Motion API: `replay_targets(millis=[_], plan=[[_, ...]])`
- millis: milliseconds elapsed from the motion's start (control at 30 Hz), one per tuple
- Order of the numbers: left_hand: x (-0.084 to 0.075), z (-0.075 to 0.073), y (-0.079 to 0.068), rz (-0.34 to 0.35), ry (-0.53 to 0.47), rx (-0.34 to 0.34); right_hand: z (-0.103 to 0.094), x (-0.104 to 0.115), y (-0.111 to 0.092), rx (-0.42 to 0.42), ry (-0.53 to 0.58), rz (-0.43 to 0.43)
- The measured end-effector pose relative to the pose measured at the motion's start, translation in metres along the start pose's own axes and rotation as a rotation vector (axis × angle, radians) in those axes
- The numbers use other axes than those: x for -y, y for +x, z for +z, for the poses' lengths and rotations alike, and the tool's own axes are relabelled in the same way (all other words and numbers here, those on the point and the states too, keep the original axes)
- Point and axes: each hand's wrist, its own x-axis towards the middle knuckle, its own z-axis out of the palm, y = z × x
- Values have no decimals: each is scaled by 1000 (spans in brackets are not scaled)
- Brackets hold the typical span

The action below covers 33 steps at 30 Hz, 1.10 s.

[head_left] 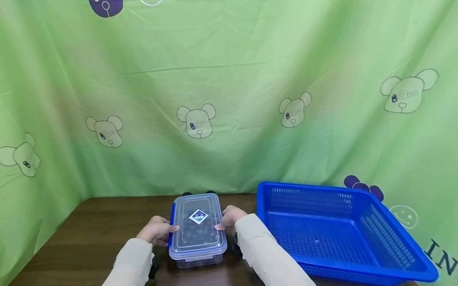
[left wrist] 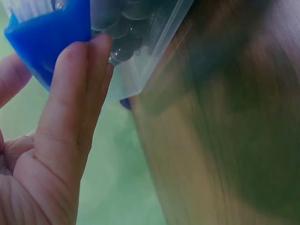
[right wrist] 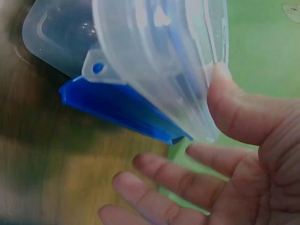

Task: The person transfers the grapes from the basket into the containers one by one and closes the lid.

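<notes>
A clear plastic food container (head_left: 197, 241) with a translucent lid stands on the table between both hands. The lid bears a blue and white diamond label (head_left: 198, 216). My left hand (head_left: 157, 229) holds the container's left side, thumb over the lid's edge and fingers against the blue latch (left wrist: 51, 40). Dark round things (left wrist: 125, 35) show through the wall in the left wrist view. At the other side, my right hand (head_left: 231, 217) rests its thumb on the lid's rim. Its fingers (right wrist: 150, 199) extend below a blue latch (right wrist: 117, 105) that sticks outward from the container.
A large blue plastic basket (head_left: 321, 235) stands on the right of the brown wooden table (head_left: 81, 244), close to the right forearm. Green printed cloth (head_left: 228, 73) hangs behind the table and along its sides.
</notes>
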Motion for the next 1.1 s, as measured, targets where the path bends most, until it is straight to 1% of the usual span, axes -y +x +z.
replay_targets(millis=[67, 133, 300, 433, 533, 633, 767, 867, 1000, 1100], plan=[[1, -5, -2, -13, 2, -13, 2, 1, 0, 18, 49, 5], [3, -9, -3, -26, 3, -8, 5, -1, 0, 44, 122, 32], [8, -18, -2, -35, -20, 15, 10, -1, -4, 126, 371, 115], [13, -27, -2, -42, -39, -3, 18, 2, -4, 178, 530, 109], [17, -29, -3, -49, -47, 1, 25, 2, -4, 224, 646, 135], [18, -29, -3, -43, -52, 18, 29, 1, -5, 253, 753, 157], [17, -28, -3, -44, -54, 21, 31, 2, -6, 258, 802, 142], [16, -29, -4, -52, -47, 18, 30, 4, -5, 233, 774, 157], [13, -30, -3, -58, -36, 14, 26, 10, -5, 162, 700, 187], [13, -30, -1, -66, -31, 13, 25, 13, -6, 139, 651, 180]])
